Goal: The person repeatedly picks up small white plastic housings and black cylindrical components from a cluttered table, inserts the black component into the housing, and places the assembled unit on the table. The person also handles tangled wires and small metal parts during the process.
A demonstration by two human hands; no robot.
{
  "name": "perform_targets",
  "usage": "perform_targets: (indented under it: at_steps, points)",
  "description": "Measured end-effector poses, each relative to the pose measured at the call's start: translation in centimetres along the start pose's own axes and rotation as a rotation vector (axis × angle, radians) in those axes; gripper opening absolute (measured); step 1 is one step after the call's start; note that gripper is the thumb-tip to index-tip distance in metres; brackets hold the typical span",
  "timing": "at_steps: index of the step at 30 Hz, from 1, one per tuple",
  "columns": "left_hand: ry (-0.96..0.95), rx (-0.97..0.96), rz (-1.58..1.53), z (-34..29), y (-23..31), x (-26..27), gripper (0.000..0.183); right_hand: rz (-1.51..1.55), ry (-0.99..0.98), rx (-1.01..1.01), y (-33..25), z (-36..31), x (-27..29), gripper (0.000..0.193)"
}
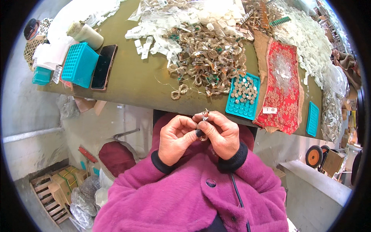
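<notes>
Over the table's near edge, my left hand and my right hand meet with fingertips pressed together. Between them is a small shiny piece with a bit of coiled wire; my fingers cover much of it. Black material shows at my left thumb's tip. Just beyond lies a heap of coiled thin wire bundles, with one loose coil at its near left. To the right of my hands, a teal tray holds many round silver button cells.
Small white plastic cases lie behind and beside the wire heap. A red patterned cloth and a small teal tray are at right. At left stand stacked teal trays, a phone and a whitish cylinder. Another person is far left.
</notes>
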State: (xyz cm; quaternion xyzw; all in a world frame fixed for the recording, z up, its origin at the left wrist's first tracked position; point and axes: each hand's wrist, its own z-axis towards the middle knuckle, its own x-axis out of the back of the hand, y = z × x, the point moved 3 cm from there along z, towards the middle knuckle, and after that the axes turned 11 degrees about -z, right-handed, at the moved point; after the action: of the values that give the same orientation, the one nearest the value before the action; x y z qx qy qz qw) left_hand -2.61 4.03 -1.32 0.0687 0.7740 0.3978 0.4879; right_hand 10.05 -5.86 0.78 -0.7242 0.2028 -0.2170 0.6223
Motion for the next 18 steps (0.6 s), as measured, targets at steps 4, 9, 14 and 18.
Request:
perform_targets:
  at_steps: [4, 9, 14, 18]
  points:
    - [-0.038, -0.130, 0.245, 0.3, 0.5, -0.8, 0.031, -0.311, 0.051, 0.119, -0.6, -0.5, 1.7, 0.018]
    - [-0.216, -0.215, 0.440, 1.9, 0.8, -1.9, 0.027, -0.581, 0.034, 0.350, -1.7, -1.5, 2.7, 0.021]
    - [-0.178, 0.026, 0.226, 2.1, 0.1, -1.9, 0.023, -0.572, 0.050, 0.270, -2.2, -2.6, 4.9, 0.019]
    - [-0.204, 0.108, 0.094, 2.0, -1.0, -2.1, 0.022, -0.417, 0.039, 0.056, -1.5, -3.4, 6.4, 0.014]
